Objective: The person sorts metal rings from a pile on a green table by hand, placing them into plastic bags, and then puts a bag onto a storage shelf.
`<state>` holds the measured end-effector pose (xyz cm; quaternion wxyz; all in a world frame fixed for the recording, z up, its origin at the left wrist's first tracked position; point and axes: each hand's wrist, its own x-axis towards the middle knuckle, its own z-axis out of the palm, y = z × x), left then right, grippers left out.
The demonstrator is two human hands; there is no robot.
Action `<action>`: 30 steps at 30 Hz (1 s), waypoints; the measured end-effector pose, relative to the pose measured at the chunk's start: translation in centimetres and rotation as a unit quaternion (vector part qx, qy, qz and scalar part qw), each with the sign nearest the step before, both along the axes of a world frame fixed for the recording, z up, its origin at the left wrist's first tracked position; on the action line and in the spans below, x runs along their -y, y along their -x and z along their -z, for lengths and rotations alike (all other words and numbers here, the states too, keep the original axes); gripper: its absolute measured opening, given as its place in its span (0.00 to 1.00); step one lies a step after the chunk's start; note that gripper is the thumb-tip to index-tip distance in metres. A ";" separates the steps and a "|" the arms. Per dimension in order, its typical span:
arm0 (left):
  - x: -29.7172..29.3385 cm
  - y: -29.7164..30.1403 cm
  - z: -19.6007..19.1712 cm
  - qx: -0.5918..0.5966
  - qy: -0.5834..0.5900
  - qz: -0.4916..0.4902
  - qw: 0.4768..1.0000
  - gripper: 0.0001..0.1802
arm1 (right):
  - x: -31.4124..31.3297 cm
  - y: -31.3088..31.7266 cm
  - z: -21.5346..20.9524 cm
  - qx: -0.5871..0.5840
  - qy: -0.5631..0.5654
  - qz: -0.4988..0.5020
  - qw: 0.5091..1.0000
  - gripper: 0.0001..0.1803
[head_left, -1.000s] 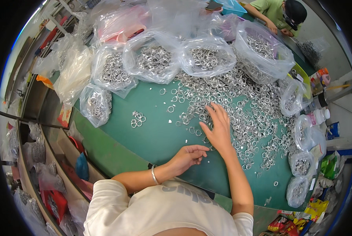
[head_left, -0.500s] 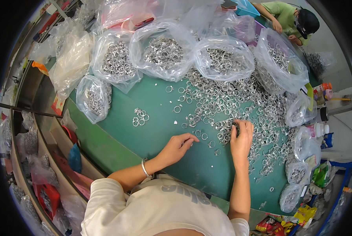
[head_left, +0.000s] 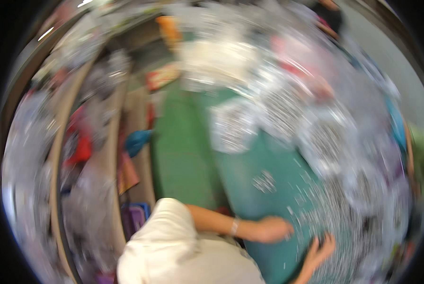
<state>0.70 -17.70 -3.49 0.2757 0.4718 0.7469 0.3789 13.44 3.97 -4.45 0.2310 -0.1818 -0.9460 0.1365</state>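
Note:
Motion smears the whole view. My left hand (head_left: 272, 230), a bracelet at its wrist, is over the green table top (head_left: 254, 156) with its fingers curled together; whatever is at their tips is too blurred to name. To its right, my right hand (head_left: 322, 249) is at the near edge of a spread of loose silvery metal rings (head_left: 337, 201). Its thumb and fingers stand apart, with a dark gap between them and no held thing that I can make out. A small separate cluster of rings (head_left: 264, 182) lies beyond my left hand.
Clear plastic bags of rings (head_left: 326, 142) line the table's far side, one bag (head_left: 234, 125) nearer the left. Shelves with wooden edges (head_left: 117, 156) hold bags and a red item (head_left: 82, 137) at left. Part of another person (head_left: 328, 16) shows at the far right.
The view has swung left, so table, bags and rings sit farther right and more shelving shows. My left hand remains curled; my right hand's thumb and fingers look farther apart.

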 end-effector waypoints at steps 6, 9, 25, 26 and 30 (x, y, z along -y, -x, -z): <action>0.9 -2.6 4.3 -0.030 -0.086 -0.039 0.995 0.07 | 5.1 4.2 -6.0 0.164 -0.125 -0.058 0.977 0.34; 2.1 -1.8 4.4 -0.074 -0.098 -0.052 0.991 0.08 | 4.6 4.9 -4.8 0.178 -0.152 -0.084 0.969 0.33; 5.9 -5.3 2.1 -0.073 -0.133 -0.042 0.987 0.06 | 0.6 -4.0 -0.7 0.012 -0.345 0.093 0.934 0.23; 5.6 -5.5 0.4 -0.068 -0.123 -0.005 0.990 0.07 | 1.3 -4.6 -1.7 0.074 -0.308 0.093 0.944 0.24; 4.4 -6.0 -7.6 -0.033 -0.360 0.014 0.932 0.07 | -2.5 -5.2 3.5 0.030 -0.193 0.067 0.978 0.24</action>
